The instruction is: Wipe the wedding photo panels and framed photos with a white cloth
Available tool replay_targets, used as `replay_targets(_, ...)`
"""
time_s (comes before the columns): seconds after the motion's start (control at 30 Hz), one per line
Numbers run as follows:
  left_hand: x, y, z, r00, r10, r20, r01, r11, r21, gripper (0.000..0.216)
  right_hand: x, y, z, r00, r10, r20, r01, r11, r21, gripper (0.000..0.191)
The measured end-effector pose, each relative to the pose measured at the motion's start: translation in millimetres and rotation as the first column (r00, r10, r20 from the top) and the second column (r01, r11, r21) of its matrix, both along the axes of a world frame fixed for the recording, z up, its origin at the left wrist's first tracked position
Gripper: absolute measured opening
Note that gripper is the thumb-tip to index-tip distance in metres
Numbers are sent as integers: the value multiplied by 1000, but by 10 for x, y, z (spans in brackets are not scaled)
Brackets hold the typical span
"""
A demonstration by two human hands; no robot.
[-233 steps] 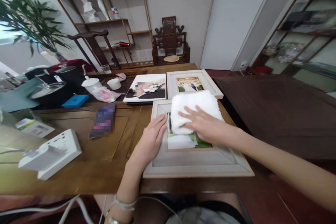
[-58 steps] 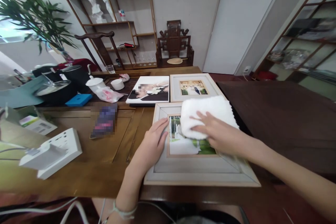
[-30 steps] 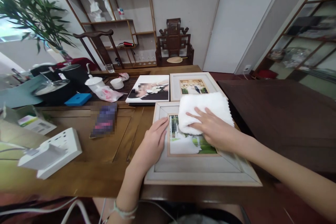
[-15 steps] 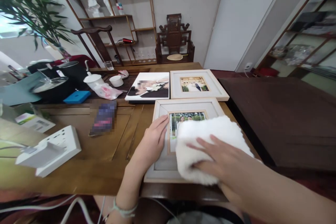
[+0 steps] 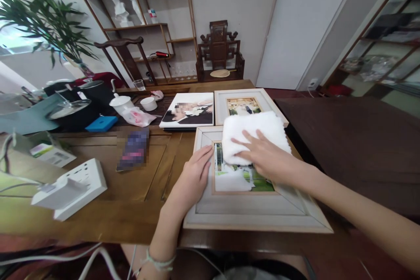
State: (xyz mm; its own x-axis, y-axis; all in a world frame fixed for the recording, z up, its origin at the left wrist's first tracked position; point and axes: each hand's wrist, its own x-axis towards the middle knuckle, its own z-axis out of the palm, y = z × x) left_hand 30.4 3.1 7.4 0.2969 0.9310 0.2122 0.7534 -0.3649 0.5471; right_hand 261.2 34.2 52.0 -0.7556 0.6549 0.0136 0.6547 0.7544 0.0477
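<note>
Head view: both of my hands are at work on the pale wooden picture frame lying flat on the brown wooden surface, right at the edge nearest me. My left hand rests along the frame's left side, fingers straight and close together, fingertips at the inner border of its photo. My right hand lies on a folded white towel, fingers spread over the top; I cannot tell whether the thumb pinches a fold. The two hands are apart, with part of the photo between them. The towel covers the photo's upper right portion, and its far edge overlaps a second pale frame from where I look; whether it touches that one I cannot tell.

That second frame lies just beyond the first, and to its left sits a white-edged photo panel on something dark. Farther left on the surface are a white cup, a white lidded teapot, a pink-marked plastic bag, a blue box and a black pot with a glass lid. Nearer me, a white power strip has a plug-in block attached. A pale cord bracelet circles my left wrist.
</note>
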Motion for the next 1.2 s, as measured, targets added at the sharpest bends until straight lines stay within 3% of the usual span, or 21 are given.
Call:
replay_targets(0.17, -6, 12, -41, 1000, -8, -3, 8, 999, 36, 41, 87, -651, 145, 986, 140, -88, -156, 965, -213, 57)
replay_targets(0.33, -7, 22, -37, 1000, -8, -6, 9, 999, 31, 41, 110, -1015, 306, 968, 210, -140, -243, 925, -291, 50)
replay_targets(0.5, -10, 20, -33, 1000, -20, 6, 20, 999, 35, 41, 24, -864, 159, 972, 34, -233, -107, 946, -305, 68)
replay_targets(0.67, 3, 3, 5, 1000, 1, 23, -2, 1000, 14, 40, 23, -219, -83, 970, -67, -234, 52, 996, -67, 72)
replay_targets(0.77, 12, -6, 30, 1000, 1, 21, -1, 1000, 2, 40, -35, 113, -80, 981, -104, -162, 113, 992, 48, 75)
replay_targets(0.83, 13, -8, 33, 1000, 6, 25, -6, 1000, 5, 40, -114, 178, -59, 988, -115, -100, 122, 990, 66, 79)
replay_targets(0.93, 6, -4, 18, 999, 1, 38, -3, 1000, 31, 39, -234, -4, -51, 998, -56, -24, 56, 998, -4, 75)
replay_targets(1.03, -2, 5, -3, 999, -15, 44, 13, 999, 52, 39, -256, -398, -43, 1000, 22, 12, -20, 992, -127, 67)
replay_targets(1.2, 0, 5, 0, 999, -3, 34, 2, 1000, 29, 40, 65, -856, 185, 995, 92, -36, -98, 956, -278, 60)
